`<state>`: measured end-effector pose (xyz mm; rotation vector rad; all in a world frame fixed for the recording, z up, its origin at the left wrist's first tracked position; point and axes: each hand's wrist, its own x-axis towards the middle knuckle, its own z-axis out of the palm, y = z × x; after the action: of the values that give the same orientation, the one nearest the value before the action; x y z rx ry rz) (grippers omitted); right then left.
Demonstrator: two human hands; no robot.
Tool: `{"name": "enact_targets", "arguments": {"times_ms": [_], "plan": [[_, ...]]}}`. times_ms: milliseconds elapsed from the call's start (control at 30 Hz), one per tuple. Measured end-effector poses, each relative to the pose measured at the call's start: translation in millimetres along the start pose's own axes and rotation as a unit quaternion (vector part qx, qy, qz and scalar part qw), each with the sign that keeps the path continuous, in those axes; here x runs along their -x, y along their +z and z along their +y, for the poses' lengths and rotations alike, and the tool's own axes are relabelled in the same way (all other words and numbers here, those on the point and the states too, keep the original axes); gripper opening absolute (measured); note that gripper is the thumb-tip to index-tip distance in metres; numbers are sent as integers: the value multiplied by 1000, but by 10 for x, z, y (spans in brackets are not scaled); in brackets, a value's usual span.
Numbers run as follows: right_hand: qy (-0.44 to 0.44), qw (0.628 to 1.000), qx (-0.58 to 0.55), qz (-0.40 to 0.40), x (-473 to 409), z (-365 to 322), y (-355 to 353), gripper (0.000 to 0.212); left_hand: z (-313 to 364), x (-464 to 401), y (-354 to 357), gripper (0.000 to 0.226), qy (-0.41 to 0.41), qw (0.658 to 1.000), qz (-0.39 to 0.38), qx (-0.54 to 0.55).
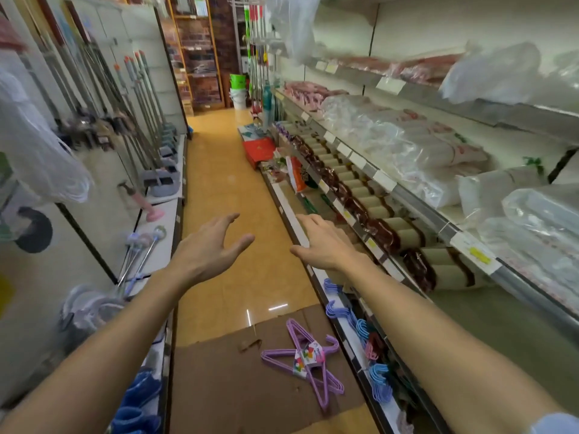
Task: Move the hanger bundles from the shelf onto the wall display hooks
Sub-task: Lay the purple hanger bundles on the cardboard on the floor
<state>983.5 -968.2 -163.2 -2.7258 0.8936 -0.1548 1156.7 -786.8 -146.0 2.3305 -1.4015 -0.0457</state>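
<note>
- Reaching forward over the aisle floor [216,170], both bare arms stretched out, nothing held in either one.
- Left hand [208,249] raised mid-aisle, fingers [224,221] spread and loosely straight, released, thumb pointing toward the other hand.
- Right hand [322,244] level with it, near the edge of the low right-hand shelf [293,214], fingers extended and relaxed, also released, grasping nothing.
- Lying below the hands on a flattened brown cardboard sheet [225,371] on the floor: two purple hanger bundles [308,361], crossed one over the other, each with a paper label band (print too small to read).
- Standing in a row along the low shelf's front, just right of the cardboard: more hanger bundles [377,380], hooks up, in purple, blue and pink.
- Stacked on the shelves above, at right: clear plastic-wrapped packs [407,145], and a row of rolls [385,230] in brown and beige wrapping with price tags along the shelf edge.
- Hanging on the left wall panel [103,195]: long-handled mops and brooms [138,98], with dustpans [163,180] at their feet.
- Visible at the far end of the aisle: stacked buckets [238,89], green on top of white.
</note>
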Motion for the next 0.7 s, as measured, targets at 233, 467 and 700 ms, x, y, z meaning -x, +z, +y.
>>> {"name": "enact_targets", "arguments": {"times_ms": [233, 467, 700], "plan": [[-3, 1000, 9, 11, -547, 169, 1110, 79, -742, -245, 984, 79, -15, 999, 6, 39], [1, 1000, 2, 20, -875, 557, 2645, 80, -1584, -130, 2533, 73, -49, 997, 2, 59], [-1, 999, -6, 36, -1012, 1037, 4179, 81, -2137, 159, 4008, 73, -65, 996, -10, 54]]}}
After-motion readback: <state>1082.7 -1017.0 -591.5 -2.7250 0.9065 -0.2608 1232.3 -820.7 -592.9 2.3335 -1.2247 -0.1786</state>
